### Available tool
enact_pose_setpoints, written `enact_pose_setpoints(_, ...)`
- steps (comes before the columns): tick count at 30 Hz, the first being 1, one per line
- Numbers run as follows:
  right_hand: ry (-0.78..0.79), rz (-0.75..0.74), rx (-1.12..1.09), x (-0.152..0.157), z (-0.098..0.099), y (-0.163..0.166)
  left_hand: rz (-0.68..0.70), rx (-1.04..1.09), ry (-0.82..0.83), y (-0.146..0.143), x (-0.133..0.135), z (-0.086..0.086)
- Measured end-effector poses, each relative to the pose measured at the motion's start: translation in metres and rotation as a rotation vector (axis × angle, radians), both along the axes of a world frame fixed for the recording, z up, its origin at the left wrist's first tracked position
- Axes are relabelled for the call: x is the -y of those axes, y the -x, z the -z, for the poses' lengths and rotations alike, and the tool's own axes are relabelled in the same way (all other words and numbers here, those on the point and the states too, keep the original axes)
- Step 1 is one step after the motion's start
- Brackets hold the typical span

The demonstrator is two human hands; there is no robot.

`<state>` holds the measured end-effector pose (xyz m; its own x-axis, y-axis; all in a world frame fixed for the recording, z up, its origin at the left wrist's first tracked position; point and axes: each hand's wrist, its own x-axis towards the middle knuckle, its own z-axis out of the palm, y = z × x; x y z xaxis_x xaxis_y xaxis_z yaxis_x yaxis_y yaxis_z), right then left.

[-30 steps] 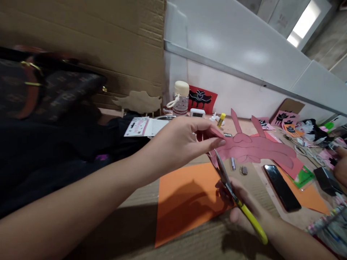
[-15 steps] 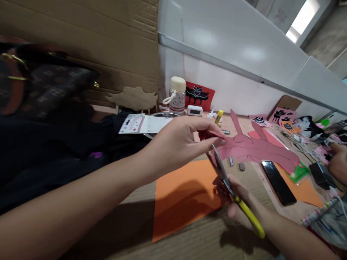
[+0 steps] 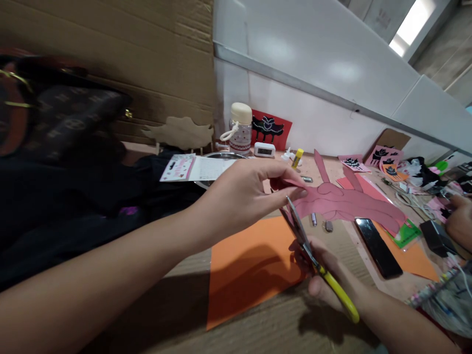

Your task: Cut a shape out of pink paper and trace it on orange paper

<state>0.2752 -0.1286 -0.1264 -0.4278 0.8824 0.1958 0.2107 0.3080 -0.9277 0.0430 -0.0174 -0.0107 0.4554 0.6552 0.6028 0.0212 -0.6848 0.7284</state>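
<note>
Between thumb and fingers, my left hand [image 3: 254, 189] pinches the left end of a pink paper cutout [image 3: 354, 204]. Drawn lines run across the cutout, and two long strips stick up from it. My right hand [image 3: 324, 265] is closed around the yellow handles of a pair of scissors [image 3: 306, 246]. Their blades are parted and point up at the paper's edge, just below my left thumb. Part of the far blade is hidden. Beneath both hands lies an orange sheet of paper [image 3: 247, 275].
A black phone [image 3: 379, 248] lies to the right, beside another person's hand [image 3: 459, 219]. Behind stand a bottle [image 3: 241, 128], a small white digital clock [image 3: 264, 150] and a yellow glue stick [image 3: 297, 158]. Dark cloth [image 3: 110, 206] and a brown bag [image 3: 73, 118] fill the left.
Hands, scissors and pink paper hold almost the same pose. The whole view has shifted very slightly.
</note>
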Motion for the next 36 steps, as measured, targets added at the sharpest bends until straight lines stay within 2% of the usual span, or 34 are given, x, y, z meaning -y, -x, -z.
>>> enact_pose_setpoints(6,0.052,0.02,0.038,0.001,-0.005,0.002,-0.007,-0.005,-0.017,0.0,0.001,-0.001)
enact_pose_setpoints(13,-0.028,0.041,0.026,0.001,0.002,0.0,-0.005,-0.022,0.0,0.0,0.0,0.0)
enact_pose_setpoints(22,-0.037,0.055,0.062,0.002,-0.013,0.006,-0.005,-0.031,-0.001,0.002,0.002,-0.005)
enact_pose_setpoints(28,-0.071,0.07,0.061,0.0,-0.007,0.005,-0.014,-0.05,0.037,0.001,0.003,-0.005)
enact_pose_setpoints(36,-0.082,0.053,0.041,0.001,-0.002,0.002,-0.021,-0.059,0.009,0.001,0.003,-0.003)
